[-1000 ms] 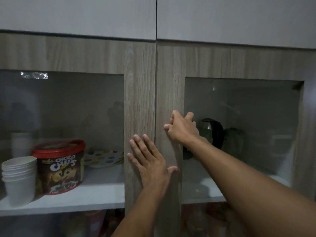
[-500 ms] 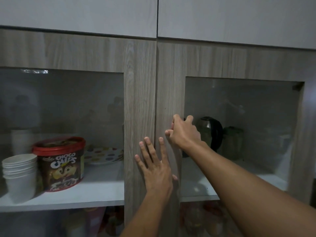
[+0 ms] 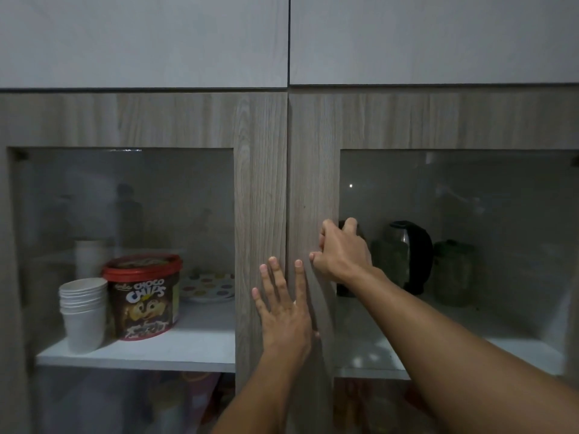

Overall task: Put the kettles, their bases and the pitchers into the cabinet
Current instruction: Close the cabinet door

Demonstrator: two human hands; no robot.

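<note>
Two glass-fronted wooden cabinet doors stand closed in front of me. My left hand (image 3: 283, 303) lies flat with spread fingers across the seam between the left door (image 3: 260, 189) and the right door (image 3: 313, 170). My right hand (image 3: 340, 250) rests as a loose fist against the right door's frame, holding nothing. Behind the right door's glass a black and steel kettle (image 3: 410, 255) stands on the white shelf (image 3: 470, 355), with a dark greenish pitcher (image 3: 452, 272) beside it on the right. Another dark object sits partly hidden behind my right hand.
Behind the left glass are a stack of white paper cups (image 3: 83, 311), a red-lidded Choco Chips tub (image 3: 142, 296) and a dotted plate (image 3: 208, 285). Plain white upper doors (image 3: 144, 39) run above. Blurred items fill the shelf below.
My left hand slid right from the left door's frame onto the seam. My right hand stayed on the right door's frame. The view shifted so the doors appear lower.
</note>
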